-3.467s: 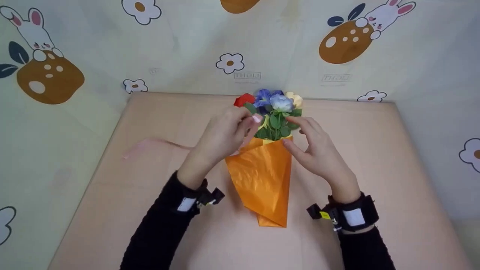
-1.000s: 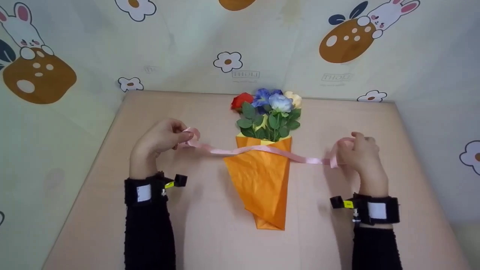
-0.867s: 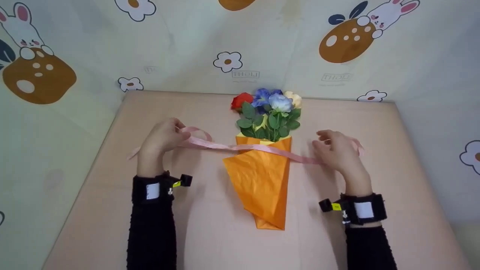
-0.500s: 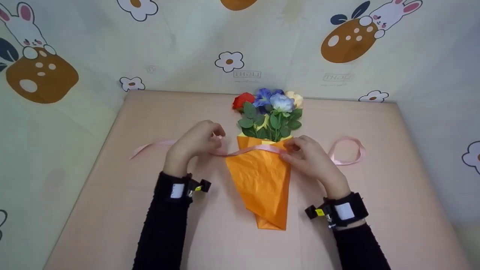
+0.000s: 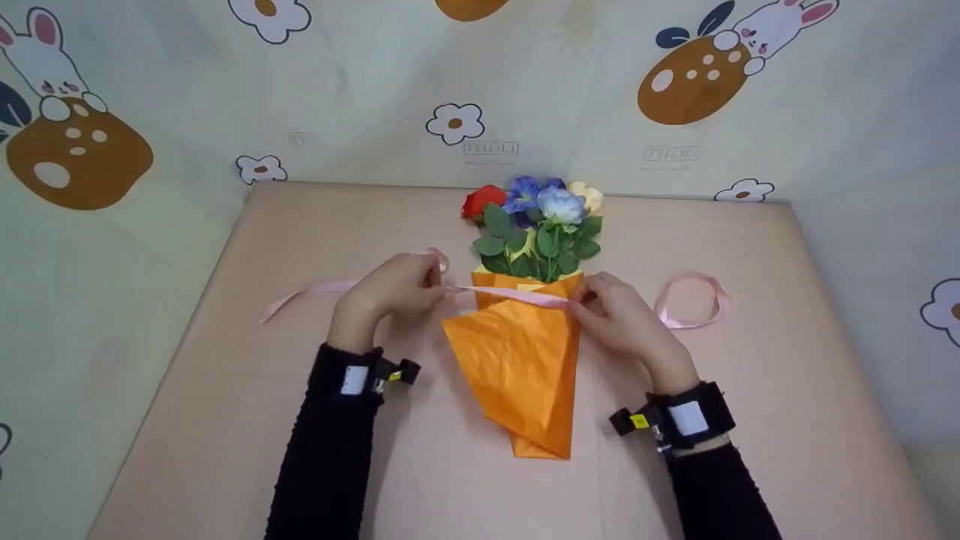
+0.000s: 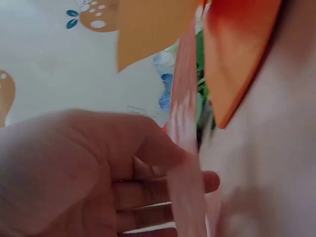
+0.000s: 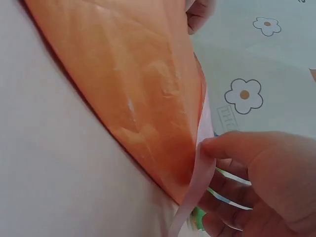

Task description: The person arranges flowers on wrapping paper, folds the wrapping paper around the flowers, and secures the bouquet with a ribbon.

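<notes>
The pink ribbon (image 5: 526, 296), across the far part of the orange wrapper (image 5: 525, 367), seems light, soft and slippery, best held flat near its left and right edges, where left hand (image 5: 396, 286) and right hand (image 5: 624, 315) each pinch it closely.

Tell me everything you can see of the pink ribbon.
The pink ribbon is a long, narrow, flat strip with a satin-like sheen. Its middle runs nearly straight across the orange wrapping paper, just below the green leaves, no knot showing. The left hand and right hand each pinch it. One tail lies on the table to the left; to the right it curls into a loop.
</notes>
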`<state>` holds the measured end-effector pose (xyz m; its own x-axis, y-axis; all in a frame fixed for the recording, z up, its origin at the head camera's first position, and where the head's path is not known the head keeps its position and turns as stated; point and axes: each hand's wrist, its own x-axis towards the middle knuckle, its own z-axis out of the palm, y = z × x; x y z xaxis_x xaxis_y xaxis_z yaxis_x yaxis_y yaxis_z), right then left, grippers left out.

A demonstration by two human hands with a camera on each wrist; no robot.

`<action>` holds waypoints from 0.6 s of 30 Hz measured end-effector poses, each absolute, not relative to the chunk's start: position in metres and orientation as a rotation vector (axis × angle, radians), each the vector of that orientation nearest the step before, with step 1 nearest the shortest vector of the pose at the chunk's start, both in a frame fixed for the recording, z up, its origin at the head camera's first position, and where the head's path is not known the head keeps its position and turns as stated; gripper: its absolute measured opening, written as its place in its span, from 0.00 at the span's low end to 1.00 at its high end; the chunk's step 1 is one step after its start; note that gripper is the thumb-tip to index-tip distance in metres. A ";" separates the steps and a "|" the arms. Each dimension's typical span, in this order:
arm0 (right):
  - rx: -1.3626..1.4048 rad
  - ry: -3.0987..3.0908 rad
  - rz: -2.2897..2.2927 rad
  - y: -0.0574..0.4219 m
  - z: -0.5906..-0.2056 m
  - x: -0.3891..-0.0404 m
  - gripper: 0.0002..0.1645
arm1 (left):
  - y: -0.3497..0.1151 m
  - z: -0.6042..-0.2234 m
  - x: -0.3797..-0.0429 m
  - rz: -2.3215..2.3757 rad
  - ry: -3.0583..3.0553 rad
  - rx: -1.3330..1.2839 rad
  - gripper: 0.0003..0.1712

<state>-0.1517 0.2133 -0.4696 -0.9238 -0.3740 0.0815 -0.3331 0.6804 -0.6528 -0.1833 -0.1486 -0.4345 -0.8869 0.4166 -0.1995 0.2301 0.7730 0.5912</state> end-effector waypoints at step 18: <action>-0.284 2.805 -1.696 0.302 -0.371 -0.120 0.08 | -0.244 -0.342 -0.154 1.869 2.459 0.713 0.07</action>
